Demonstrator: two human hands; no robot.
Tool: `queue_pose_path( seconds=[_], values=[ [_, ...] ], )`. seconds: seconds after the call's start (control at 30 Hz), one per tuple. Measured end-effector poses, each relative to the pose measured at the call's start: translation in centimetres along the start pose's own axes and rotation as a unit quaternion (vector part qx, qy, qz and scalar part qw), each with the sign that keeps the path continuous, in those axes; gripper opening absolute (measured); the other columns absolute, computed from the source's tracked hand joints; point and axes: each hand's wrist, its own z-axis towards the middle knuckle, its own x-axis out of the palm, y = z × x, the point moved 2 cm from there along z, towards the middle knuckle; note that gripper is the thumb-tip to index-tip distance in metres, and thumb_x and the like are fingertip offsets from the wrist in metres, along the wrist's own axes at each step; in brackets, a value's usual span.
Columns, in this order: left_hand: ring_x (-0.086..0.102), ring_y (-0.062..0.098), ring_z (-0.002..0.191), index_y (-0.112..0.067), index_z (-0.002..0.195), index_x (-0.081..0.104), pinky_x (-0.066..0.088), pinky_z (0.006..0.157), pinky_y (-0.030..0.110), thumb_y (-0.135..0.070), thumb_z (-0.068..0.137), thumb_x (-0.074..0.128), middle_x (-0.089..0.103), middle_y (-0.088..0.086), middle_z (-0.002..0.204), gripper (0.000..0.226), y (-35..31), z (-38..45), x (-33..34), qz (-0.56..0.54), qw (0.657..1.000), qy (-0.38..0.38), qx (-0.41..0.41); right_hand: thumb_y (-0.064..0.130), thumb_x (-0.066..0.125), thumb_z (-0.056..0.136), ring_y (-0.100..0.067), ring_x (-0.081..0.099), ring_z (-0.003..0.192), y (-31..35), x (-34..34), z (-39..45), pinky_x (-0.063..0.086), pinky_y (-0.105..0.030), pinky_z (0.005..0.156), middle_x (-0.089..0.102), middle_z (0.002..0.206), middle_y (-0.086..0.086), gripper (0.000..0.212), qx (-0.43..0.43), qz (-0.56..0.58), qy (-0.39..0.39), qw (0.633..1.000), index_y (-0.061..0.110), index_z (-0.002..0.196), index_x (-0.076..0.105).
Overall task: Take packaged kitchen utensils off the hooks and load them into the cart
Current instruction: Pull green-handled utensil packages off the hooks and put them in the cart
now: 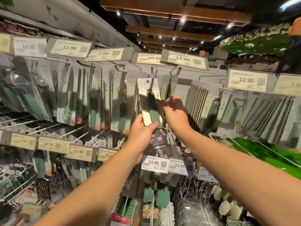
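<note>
Both forearms are seen rising from the 6 o'clock edge toward the middle of the view. Left hand (143,131): fingers and thumb are curled round the lower end of a packaged utensil (150,101), pinched at its bottom corner. Right hand (175,112): fingers are bent and pinch the pack's right edge, at about 3 o'clock of the card. The pack is held tilted, top leaning toward 11 o'clock, with a green handle visible behind the plastic. Its punched top lies just below the tip of a metal hook (154,71); whether the card is on the hook cannot be told. Another hook (176,71) is seen just to 3 o'clock of it, with a similar pack hanging behind.

More packaged utensils (96,98) hang in rows toward 9 o'clock. A price tag (184,59) marked 12.90 is mounted at 12 o'clock of the held pack. Two tags (154,163) marked 14.90 are fixed at 6 o'clock of the hands. Green silicone tools (162,199) hang lower down.
</note>
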Motion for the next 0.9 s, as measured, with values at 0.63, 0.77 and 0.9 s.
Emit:
queue_pose_path(
  seconds=[0.63,0.77,0.9],
  values=[
    [0.077,0.028,0.096,-0.018,0.131,0.064,0.067,0.081,0.045,-0.008,0.102,0.062,0.071,0.003,0.116,0.030,-1.4,-5.2,-0.3,0.211,0.970,0.125,-0.002,0.018,0.072,0.079,0.000,0.055,0.094,2.6,-5.3,-8.4,0.050,-0.022,0.073,0.057,0.102,0.009,0.041,-0.199,-0.132,-0.094,0.967,0.029,0.109,0.047],
    [0.074,0.026,0.100,-0.020,0.123,0.066,0.067,0.077,0.040,-0.011,0.102,0.064,0.070,0.003,0.116,0.023,-1.6,-5.3,-1.9,0.249,0.962,0.112,0.004,0.016,0.069,0.083,0.002,0.052,0.100,3.8,-6.3,-8.2,0.041,-0.013,0.079,0.054,0.107,0.010,0.039,-0.177,-0.098,-0.130,0.971,0.026,0.113,0.047],
    [0.073,0.014,0.093,-0.025,0.118,0.067,0.059,0.059,0.025,-0.015,0.102,0.064,0.072,0.000,0.109,0.019,-1.5,-5.2,-2.8,0.286,0.953,0.094,0.021,0.019,0.070,0.088,0.006,0.050,0.099,4.6,-6.5,-7.7,0.036,-0.004,0.082,0.054,0.115,0.008,0.038,-0.174,-0.104,-0.133,0.970,0.029,0.117,0.047]
  ],
)
